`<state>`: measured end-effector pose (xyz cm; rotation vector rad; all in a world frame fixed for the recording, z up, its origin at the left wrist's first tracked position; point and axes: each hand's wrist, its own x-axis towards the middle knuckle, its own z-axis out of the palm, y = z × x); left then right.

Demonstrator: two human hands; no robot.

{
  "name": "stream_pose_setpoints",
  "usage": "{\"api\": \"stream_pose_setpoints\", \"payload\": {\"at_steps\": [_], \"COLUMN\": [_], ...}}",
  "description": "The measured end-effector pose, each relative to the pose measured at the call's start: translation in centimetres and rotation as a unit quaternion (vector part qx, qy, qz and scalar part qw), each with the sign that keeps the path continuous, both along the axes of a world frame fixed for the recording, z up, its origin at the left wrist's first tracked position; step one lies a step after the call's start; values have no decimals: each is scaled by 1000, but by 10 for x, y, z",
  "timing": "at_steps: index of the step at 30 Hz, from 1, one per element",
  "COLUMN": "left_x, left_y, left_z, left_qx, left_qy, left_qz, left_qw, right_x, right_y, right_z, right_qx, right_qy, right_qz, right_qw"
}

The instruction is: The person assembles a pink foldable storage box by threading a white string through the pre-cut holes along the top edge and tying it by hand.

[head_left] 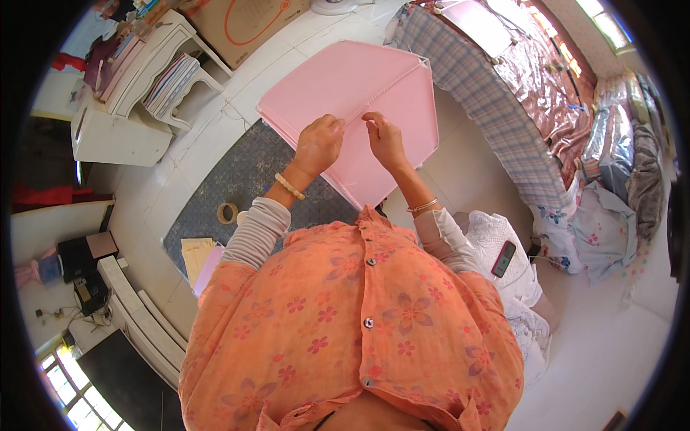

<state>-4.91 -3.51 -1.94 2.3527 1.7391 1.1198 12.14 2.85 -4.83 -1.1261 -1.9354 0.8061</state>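
Note:
A large pink panelled piece [392,144] with a white trimmed line running slantwise across it lies in front of me. Its stiff panels seem stacked or folded, and I cannot make out its full shape. My left hand [321,144] is closed in a fist over its middle, wearing a beaded bracelet. Close by on the right, my right hand [386,141] has its thumb and fingers drawn together in a pinch. Both sit near the trimmed line. Whatever is between the fingers, perhaps something thin, is too small to name.
Under the pink piece is a dark patterned mat [215,179], with a tape roll [227,212] and tan sheets [199,255] on it. A phone [504,259] rests on white cloth at right. A plaid-draped bed [474,93] stands far right, a white cabinet [118,136] far left.

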Motion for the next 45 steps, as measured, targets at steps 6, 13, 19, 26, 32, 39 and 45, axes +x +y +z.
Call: {"api": "stream_pose_setpoints", "payload": {"at_steps": [6,13,19,26,32,39,45], "left_x": [1,7,12,19,17,10,1], "left_y": [1,0,-4,-10,-12,-6,-1], "left_z": [0,-1,-1,-3,-4,-7,-5], "left_qx": [2,-1,-7,-11,-10,7,-12], "left_qy": [8,9,-10,-16,-13,-23,-2], "left_qz": [10,10,12,24,21,49,24], "left_qw": [1000,1000,1000,1000,1000,999,1000], "right_x": [-9,-21,-17,-8,-21,-36,14], "right_y": [-1,6,12,50,73,82,69], "right_z": [-4,5,54,89,59,63,136], "right_qx": [5,-26,-8,155,63,-62,-200], "right_qy": [9,-8,-251,-400,-426,-48,30], "right_qz": [-37,-88,8,82,186,136,114], "right_qw": [999,996,968,900,883,988,973]}}
